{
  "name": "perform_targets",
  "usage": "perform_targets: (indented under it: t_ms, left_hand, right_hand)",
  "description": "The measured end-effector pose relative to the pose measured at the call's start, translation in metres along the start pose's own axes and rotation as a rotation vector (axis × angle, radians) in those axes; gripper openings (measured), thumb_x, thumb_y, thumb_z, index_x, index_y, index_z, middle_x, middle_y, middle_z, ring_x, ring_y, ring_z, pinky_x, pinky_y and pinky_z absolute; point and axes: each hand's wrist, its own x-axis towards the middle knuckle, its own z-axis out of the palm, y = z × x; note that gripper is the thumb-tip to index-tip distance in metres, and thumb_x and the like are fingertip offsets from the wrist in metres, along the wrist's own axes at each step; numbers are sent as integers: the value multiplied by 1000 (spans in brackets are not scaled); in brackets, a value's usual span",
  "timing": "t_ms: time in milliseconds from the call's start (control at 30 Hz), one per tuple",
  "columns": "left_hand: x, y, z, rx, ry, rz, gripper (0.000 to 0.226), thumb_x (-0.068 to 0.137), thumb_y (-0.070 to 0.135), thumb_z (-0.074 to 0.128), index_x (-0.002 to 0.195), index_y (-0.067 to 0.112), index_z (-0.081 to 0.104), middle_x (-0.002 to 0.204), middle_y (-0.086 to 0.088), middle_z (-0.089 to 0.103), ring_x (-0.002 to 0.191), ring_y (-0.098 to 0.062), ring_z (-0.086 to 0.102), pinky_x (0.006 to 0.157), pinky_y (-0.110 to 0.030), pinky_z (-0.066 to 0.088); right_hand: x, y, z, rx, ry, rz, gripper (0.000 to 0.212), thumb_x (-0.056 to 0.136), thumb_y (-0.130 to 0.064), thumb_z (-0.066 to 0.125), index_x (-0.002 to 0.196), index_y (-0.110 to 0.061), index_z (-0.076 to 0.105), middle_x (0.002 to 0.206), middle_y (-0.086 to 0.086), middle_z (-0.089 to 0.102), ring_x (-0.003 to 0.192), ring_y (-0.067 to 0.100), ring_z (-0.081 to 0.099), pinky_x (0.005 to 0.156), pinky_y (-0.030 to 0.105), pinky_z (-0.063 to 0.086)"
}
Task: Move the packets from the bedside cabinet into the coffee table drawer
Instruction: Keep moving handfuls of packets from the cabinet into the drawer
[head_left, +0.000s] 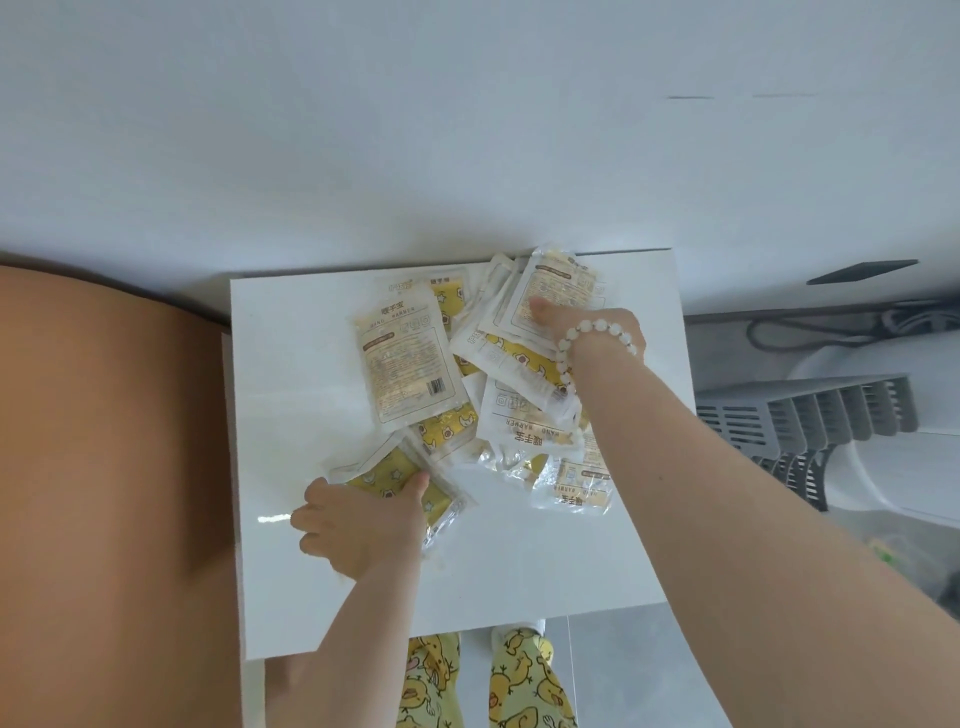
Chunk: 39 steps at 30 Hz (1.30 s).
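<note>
Step in hand: gathering. None of the packets (447, 374) has left the bedside cabinet (291, 332) — they lie in a loose, overlapping heap on its white surface, toward the wall.

Your left hand (358, 525) is at the near-left edge of the heap. Its thumb lies over a yellow packet (384, 480) and the fingers curl at the packet's left edge; I read this as a grip.

Your right hand (584, 319), bead bracelet (563, 358) at the wrist, is at the far-right corner. Its thumb presses on the face of a white packet (563, 280). The fingers are hidden behind it, so a pinch is likely but not confirmed.

Coffee table drawer not in view.

The next move calls for drawing both hands together to bunch the glossy heap, then a firm two-handed lift — loose packets at the heap's edge may slip out
</note>
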Motion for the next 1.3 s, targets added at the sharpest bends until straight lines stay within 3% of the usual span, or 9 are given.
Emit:
perform_targets:
  t_ms: [167,300,400,600,733,867,1000,1167,1300]
  left_hand:
    - [8,-2,-2,-38,-16,43,95,63,36,86,133,-1,33,135,-19,38,125,-37,37,94,-48,40]
    - [13,-1,-6,-2,-20,75,90,61,39,86,127,1,37,130,-16,44,122,-35,43,90,-48,43]
    - [15,-3,-6,-15,-25,87,85,62,37,86,124,0,40,126,-16,48,118,-36,47,88,-47,45]
    - [18,-8,-7,21,-57,125,63,68,36,82,109,1,51,111,-16,59,100,-37,58,80,-45,51]
    - [9,-26,-15,14,-51,125,54,75,27,78,111,-1,50,115,-18,56,100,-40,58,75,-44,46]
    - [1,-42,-25,13,-65,139,49,77,22,76,111,-1,49,114,-18,56,98,-39,57,69,-39,40]
    - [-12,-41,-36,-10,-102,204,41,78,18,75,99,6,43,110,-16,56,82,-29,48,69,-34,36]
    - [-29,-29,-57,-29,-142,303,43,77,18,75,98,8,39,93,-7,50,81,-26,47,71,-34,40]
    - [-54,-14,-81,-58,-191,342,44,79,18,73,98,9,35,73,-3,49,67,-29,57,53,-28,40]
  right_hand:
    - [-12,2,-2,1,186,-78,50,72,-55,69,101,-15,57,117,3,56,118,23,48,98,38,35]
    - [-16,1,-4,58,233,-142,46,78,-41,69,110,-13,52,95,-2,56,101,17,51,94,33,32]
    - [-18,5,-10,156,170,-153,45,81,-36,69,112,-9,50,72,-6,39,81,15,46,70,25,41]
    - [-15,17,-19,261,102,-54,49,80,-37,67,117,-8,52,106,3,64,70,13,55,35,16,29]
    - [-13,34,-31,348,37,-29,55,85,-31,64,131,-7,45,127,5,56,105,21,59,68,18,41]
    - [-21,49,-39,496,-44,14,74,83,-28,68,146,-16,31,141,1,49,118,21,56,96,28,43]
    - [-40,67,-48,608,-76,41,68,79,-25,73,139,-13,44,132,2,57,109,23,60,95,30,46]
    - [-72,91,-68,785,-189,26,27,84,-10,67,109,-16,59,90,-3,62,76,15,57,70,22,45]
    - [-94,107,-83,864,-218,18,25,82,-8,67,106,-15,60,92,0,64,91,23,61,87,33,48]
